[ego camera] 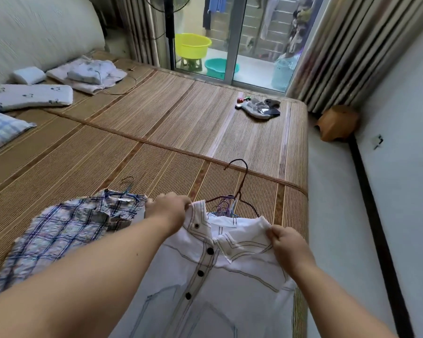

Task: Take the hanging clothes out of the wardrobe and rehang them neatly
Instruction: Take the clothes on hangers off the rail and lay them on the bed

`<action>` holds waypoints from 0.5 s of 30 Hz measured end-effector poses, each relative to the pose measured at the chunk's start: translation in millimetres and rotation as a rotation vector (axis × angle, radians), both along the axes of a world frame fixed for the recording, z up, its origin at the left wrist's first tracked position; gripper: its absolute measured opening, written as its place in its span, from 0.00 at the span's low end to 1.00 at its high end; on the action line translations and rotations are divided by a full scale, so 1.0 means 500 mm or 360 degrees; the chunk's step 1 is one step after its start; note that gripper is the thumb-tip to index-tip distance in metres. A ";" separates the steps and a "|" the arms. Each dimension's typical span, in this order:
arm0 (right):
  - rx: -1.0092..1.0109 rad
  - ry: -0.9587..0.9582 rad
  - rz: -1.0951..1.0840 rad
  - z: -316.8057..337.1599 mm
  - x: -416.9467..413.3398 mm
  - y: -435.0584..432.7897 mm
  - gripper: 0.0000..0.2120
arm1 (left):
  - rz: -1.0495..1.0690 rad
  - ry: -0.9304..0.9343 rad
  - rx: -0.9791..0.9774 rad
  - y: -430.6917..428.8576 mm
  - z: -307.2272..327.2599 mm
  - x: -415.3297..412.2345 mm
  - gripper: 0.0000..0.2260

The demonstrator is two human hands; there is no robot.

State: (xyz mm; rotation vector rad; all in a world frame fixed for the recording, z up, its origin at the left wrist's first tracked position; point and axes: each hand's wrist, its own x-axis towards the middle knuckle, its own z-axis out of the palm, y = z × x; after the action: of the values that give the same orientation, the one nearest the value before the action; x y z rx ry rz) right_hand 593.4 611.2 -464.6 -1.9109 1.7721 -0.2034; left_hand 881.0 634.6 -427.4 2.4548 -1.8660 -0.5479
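Note:
A white shirt [230,276] with dark buttons and stitched seams lies front-up on the woven bed mat [156,132]. My left hand [167,207] pinches its left collar tip. My right hand [287,242] pinches the right collar tip. A dark wire hanger [239,184] sits in the neck, its hook pointing away over the mat, with several purple and blue hangers [224,207] bunched under the collar. To the left lies a plaid shirt [61,237] on a blue hanger [130,189].
Pillows [32,96] and folded bedding [91,74] lie at the bed's far left. A small pile of socks [259,108] sits near the far right edge. A wooden stool [337,123] stands by the wall. Basins [193,47] sit beyond the glass door.

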 end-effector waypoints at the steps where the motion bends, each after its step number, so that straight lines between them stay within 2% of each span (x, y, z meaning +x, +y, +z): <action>1: 0.0034 0.0018 -0.0009 -0.028 -0.002 -0.021 0.15 | 0.0023 0.0003 0.0028 -0.021 -0.026 -0.007 0.13; 10: 0.0225 0.0226 0.0053 -0.326 0.014 -0.167 0.12 | 0.0212 -0.0020 0.0225 -0.119 -0.314 -0.009 0.12; 15: 0.0272 0.0272 -0.0144 -0.441 0.038 -0.207 0.16 | 0.0180 -0.0011 0.0101 -0.154 -0.414 -0.005 0.12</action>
State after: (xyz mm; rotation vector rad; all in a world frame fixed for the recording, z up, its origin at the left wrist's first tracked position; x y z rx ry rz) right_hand 612.5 507.9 -685.1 -1.7731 1.9224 0.0803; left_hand 878.5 557.9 -634.5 2.5854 -1.7244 -0.6034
